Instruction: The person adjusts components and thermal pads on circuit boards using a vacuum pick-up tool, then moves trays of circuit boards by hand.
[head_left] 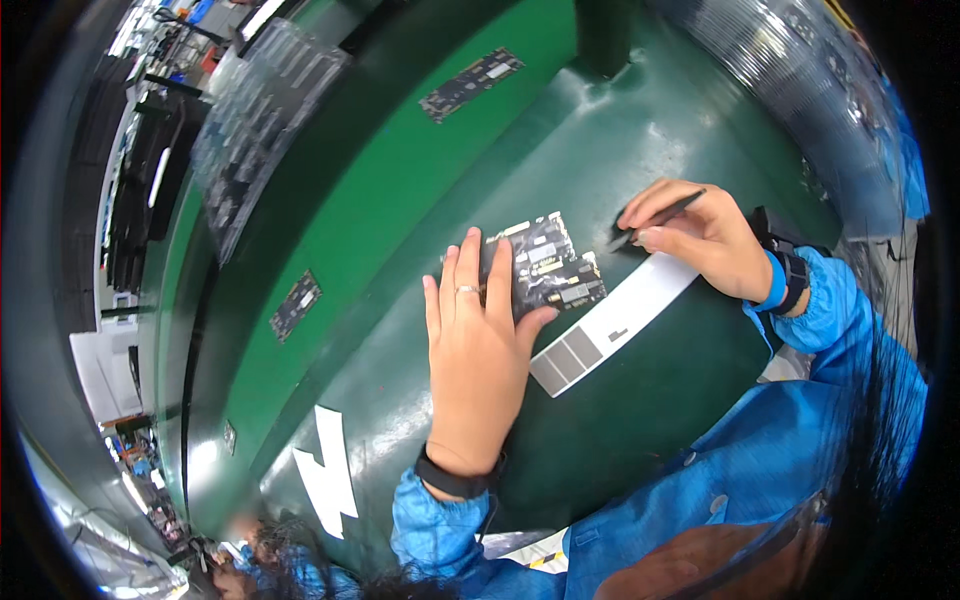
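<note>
My left hand (pixel 475 335) lies flat with its fingers spread over a black circuit board (pixel 545 262) on the dark green work surface. A ring and a black wrist strap are on that arm. To its right, my right hand (pixel 700 235) pinches slim black tweezers (pixel 680 206), their lower end just right of the board. Whether a small piece sits at the tips cannot be made out. Below the right hand runs a long white label strip (pixel 640 312), with several grey rectangular stickers (pixel 568 360) at its near left end. The strip's far end reaches under the hand.
Beyond the work surface, a bright green belt (pixel 370 210) carries several boards, one far board (pixel 472 84) and one at left (pixel 296 305). White paper scraps (pixel 328 475) lie near left. Clear plastic trays (pixel 270 120) stand far left, more trays (pixel 790 75) far right. A dark post (pixel 603 35) rises behind.
</note>
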